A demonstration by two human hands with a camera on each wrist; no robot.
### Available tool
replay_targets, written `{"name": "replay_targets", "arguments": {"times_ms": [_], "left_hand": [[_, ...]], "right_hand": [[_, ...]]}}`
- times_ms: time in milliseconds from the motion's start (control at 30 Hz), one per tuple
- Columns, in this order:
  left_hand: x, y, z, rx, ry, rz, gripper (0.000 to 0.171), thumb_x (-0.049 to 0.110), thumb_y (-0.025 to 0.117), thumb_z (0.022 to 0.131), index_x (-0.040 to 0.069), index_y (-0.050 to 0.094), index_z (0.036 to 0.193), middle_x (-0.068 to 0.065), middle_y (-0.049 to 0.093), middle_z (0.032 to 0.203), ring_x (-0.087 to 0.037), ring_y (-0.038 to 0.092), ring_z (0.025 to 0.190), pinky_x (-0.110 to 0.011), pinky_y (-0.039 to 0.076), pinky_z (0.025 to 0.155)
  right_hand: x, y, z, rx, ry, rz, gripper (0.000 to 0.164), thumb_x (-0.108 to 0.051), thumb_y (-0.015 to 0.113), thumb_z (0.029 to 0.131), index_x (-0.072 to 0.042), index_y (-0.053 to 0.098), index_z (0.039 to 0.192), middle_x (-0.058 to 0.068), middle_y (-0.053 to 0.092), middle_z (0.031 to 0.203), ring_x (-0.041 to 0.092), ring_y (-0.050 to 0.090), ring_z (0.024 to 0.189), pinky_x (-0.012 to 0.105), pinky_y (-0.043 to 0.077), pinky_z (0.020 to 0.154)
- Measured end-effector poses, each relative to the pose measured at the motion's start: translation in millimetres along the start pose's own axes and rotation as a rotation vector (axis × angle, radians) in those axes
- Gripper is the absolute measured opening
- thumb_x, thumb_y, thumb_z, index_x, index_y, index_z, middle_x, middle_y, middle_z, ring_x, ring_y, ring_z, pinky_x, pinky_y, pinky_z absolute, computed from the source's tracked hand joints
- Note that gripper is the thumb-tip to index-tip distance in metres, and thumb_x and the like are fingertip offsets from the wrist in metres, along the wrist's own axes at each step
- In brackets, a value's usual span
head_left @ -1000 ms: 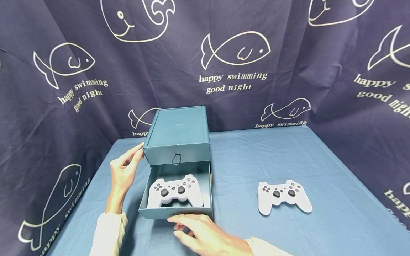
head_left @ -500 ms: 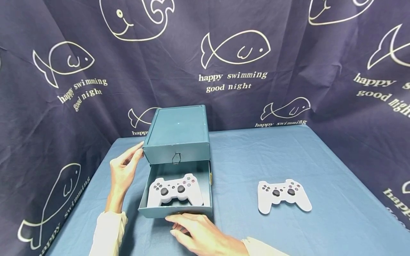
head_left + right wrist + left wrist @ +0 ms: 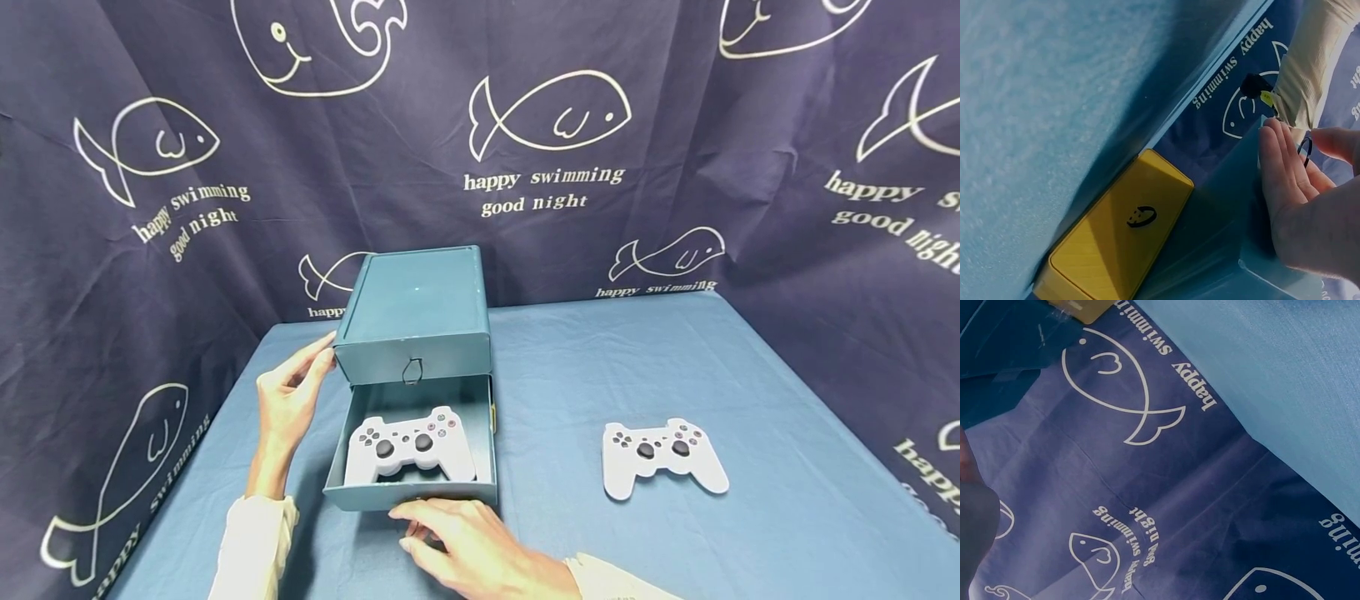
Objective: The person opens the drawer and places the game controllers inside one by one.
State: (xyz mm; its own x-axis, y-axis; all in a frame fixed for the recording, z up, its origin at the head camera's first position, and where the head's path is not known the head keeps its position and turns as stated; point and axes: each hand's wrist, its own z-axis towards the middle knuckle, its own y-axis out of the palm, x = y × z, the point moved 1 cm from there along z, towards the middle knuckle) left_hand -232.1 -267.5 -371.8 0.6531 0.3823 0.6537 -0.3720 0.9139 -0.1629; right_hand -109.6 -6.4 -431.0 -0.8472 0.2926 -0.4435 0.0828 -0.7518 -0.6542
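Observation:
A teal drawer box [image 3: 418,296] stands left of the table's middle, its upper drawer closed. Pulled out below is the lower drawer [image 3: 352,499], with a white game controller [image 3: 412,448] lying in it. My left hand [image 3: 291,398] rests straight fingers and thumb against the box's left front corner; in the left wrist view only a sliver of a finger [image 3: 966,456] shows. At the lower drawer's front is my right hand [image 3: 476,546]. In the right wrist view its fingers lie along the drawer front, and a black pull loop [image 3: 1305,152] is held between thumb and fingers.
A second white controller [image 3: 662,457] lies on the blue cloth [image 3: 555,392] to the right. Another loop [image 3: 412,371] hangs on the upper drawer. A yellow panel [image 3: 1125,228] sits on the box's side. Dark fish-print curtains [image 3: 555,242] rise around the table.
Almost nothing differs. My right hand has shifted very slightly left at the drawer front; the left hand, drawer and both controllers stay as they were.

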Motion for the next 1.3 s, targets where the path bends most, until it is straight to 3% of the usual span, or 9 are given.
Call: {"name": "replay_targets", "arguments": {"times_ms": [533,867,1300], "left_hand": [[-1.7,-1.0,-1.0,0.011,0.007,0.012,0.029,-0.009,0.071,0.093,-0.001,0.076,0.121,0.005,0.076,0.093,-0.004,0.072,0.081,-0.014,0.052,0.074],[-1.9,-1.1,-1.1,0.012,0.010,0.014,0.030,-0.010,0.071,0.093,-0.001,0.076,0.121,0.004,0.076,0.092,-0.005,0.073,0.080,-0.013,0.051,0.074],[-0.2,0.1,-0.2,0.007,0.020,0.004,0.030,-0.010,0.070,0.093,-0.001,0.076,0.121,0.004,0.076,0.094,-0.005,0.073,0.081,-0.014,0.053,0.077]], "right_hand": [[3.9,-1.3,2.9,0.031,0.010,-0.019,0.023,-0.015,0.072,0.097,-0.015,0.071,0.120,-0.012,0.072,0.093,-0.011,0.063,0.087,0.010,0.048,0.079],[13.4,-4.8,7.2,0.019,0.066,0.140,0.021,-0.010,0.071,0.097,-0.013,0.071,0.118,-0.009,0.074,0.093,-0.011,0.062,0.087,0.008,0.049,0.069],[23.2,-8.3,15.0,0.002,0.121,0.188,0.022,-0.012,0.071,0.098,-0.012,0.072,0.119,-0.007,0.074,0.095,-0.008,0.063,0.087,0.013,0.052,0.067]]}}
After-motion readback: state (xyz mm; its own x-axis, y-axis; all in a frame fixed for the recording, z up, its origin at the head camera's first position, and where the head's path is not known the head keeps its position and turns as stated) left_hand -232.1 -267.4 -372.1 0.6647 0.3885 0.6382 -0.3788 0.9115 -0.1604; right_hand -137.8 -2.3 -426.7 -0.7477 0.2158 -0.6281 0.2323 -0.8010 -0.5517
